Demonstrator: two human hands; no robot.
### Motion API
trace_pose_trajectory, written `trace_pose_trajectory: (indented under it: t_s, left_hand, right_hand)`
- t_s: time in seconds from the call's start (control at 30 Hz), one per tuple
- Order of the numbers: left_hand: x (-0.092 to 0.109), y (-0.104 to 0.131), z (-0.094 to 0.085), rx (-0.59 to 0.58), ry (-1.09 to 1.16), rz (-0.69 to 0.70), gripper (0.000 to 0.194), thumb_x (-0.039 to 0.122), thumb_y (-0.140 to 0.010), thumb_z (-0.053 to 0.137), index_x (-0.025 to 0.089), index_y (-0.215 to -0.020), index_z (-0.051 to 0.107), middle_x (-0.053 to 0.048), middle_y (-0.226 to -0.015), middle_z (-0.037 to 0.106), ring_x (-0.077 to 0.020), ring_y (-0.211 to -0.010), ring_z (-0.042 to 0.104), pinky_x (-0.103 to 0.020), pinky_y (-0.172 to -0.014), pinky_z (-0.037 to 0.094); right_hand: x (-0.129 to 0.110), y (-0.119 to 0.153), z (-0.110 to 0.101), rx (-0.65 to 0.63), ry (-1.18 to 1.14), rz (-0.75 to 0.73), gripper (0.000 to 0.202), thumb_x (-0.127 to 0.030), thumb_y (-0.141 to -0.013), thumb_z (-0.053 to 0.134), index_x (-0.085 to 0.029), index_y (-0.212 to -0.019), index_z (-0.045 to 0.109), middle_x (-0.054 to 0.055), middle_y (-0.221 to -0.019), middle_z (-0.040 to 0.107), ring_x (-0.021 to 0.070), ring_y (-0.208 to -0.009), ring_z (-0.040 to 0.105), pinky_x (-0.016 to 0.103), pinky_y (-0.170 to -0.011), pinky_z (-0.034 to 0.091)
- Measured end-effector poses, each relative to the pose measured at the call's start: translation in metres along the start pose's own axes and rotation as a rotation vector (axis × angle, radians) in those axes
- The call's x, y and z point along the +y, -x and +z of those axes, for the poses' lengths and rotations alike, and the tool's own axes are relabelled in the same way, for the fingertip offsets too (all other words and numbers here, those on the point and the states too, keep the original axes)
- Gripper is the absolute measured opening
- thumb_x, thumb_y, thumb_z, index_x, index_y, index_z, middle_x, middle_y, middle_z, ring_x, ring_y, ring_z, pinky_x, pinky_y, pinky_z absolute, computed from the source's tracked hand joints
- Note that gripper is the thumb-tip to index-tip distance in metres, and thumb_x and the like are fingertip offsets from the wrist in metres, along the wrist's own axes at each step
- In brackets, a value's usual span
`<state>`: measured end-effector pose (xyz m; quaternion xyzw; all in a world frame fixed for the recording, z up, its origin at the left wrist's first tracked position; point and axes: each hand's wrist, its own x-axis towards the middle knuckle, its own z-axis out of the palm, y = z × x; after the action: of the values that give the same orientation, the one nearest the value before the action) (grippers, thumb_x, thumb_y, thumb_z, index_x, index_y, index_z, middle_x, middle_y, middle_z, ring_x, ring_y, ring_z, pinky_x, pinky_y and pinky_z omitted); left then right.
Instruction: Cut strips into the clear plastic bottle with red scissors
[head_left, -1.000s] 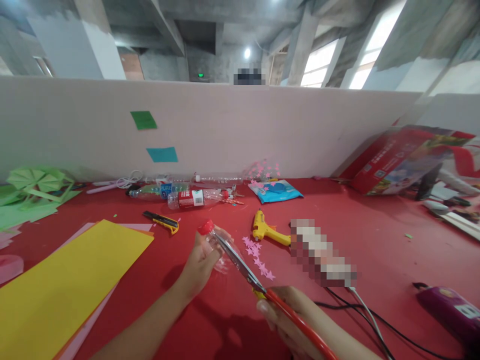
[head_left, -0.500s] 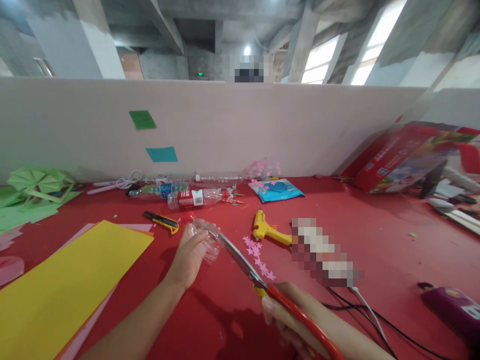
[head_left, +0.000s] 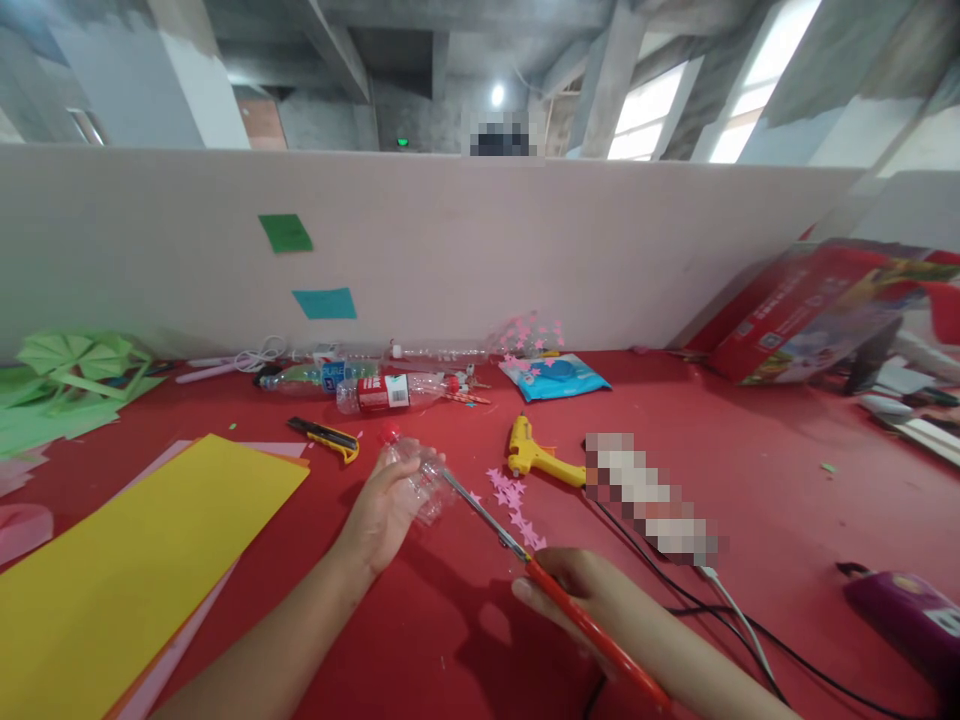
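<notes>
My left hand (head_left: 386,505) is closed around a clear plastic bottle piece (head_left: 431,500) with a red cap, held tilted above the red table. In my right hand (head_left: 581,590) is a pair of scissors (head_left: 487,520) with red handles, its blades pointing up and left. The blade tips meet the bottle piece's right edge; whether they are cutting into it I cannot make out. Pink paper stars (head_left: 510,495) lie just beyond the blades. A yellow glue gun (head_left: 544,460) rests to the right of the stars.
Yellow paper (head_left: 150,560) lies at left, a utility knife (head_left: 326,438) behind it. Whole bottles (head_left: 382,393) and a blue wipes pack (head_left: 555,378) line the white partition (head_left: 450,240). A power strip (head_left: 645,495) with cables lies at right, near a purple object (head_left: 900,610).
The scissor blades have turned edge-on and look closer together. My left hand and the bottle piece have shifted slightly right.
</notes>
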<state>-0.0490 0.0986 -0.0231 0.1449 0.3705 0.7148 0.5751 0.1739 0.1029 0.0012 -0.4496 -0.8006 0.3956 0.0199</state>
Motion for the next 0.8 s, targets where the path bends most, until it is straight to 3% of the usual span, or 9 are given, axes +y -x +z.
trace_pose_trajectory:
  t_s: [0.2, 0.37, 0.6, 0.8]
  left_hand:
    - [0.000, -0.002, 0.000, -0.020, -0.028, 0.009, 0.034, 0.014, -0.071, 0.070, 0.022, -0.101, 0.057, -0.003, -0.101, 0.068, -0.0178, -0.094, 0.065, -0.037, -0.088, 0.050]
    - [-0.001, -0.001, -0.001, -0.073, -0.015, -0.027, 0.025, 0.027, -0.072, 0.071, 0.019, -0.091, 0.057, -0.004, -0.088, 0.067, -0.0197, -0.084, 0.066, -0.039, -0.079, 0.052]
    - [0.000, -0.001, 0.000, -0.059, -0.025, -0.003, 0.022, 0.011, -0.065, 0.064, 0.018, -0.085, 0.057, -0.002, -0.087, 0.068, -0.0190, -0.082, 0.066, -0.034, -0.072, 0.052]
    - [0.004, -0.002, 0.002, -0.024, 0.002, 0.052, 0.018, 0.012, -0.064, 0.065, 0.017, -0.080, 0.059, -0.002, -0.079, 0.068, -0.0181, -0.080, 0.066, -0.036, -0.080, 0.051]
  right_hand:
    - [0.003, -0.003, -0.002, 0.020, 0.014, 0.021, 0.048, -0.062, -0.083, 0.048, -0.023, -0.059, 0.032, -0.003, -0.055, 0.036, 0.0123, -0.052, 0.032, 0.025, -0.048, 0.021]
    - [0.008, -0.005, 0.001, 0.025, 0.054, 0.004, 0.048, -0.061, -0.081, 0.052, -0.022, -0.059, 0.034, -0.003, -0.058, 0.038, 0.0117, -0.054, 0.031, 0.025, -0.050, 0.023]
    - [0.003, 0.000, -0.004, 0.024, -0.031, -0.014, 0.041, -0.051, -0.088, 0.047, -0.022, -0.061, 0.036, -0.003, -0.055, 0.041, 0.0111, -0.051, 0.037, 0.024, -0.047, 0.023]
    - [0.003, 0.009, -0.014, -0.019, -0.030, -0.062, 0.047, -0.063, -0.083, 0.049, -0.019, -0.068, 0.042, -0.002, -0.066, 0.045, 0.0124, -0.060, 0.039, 0.022, -0.051, 0.027]
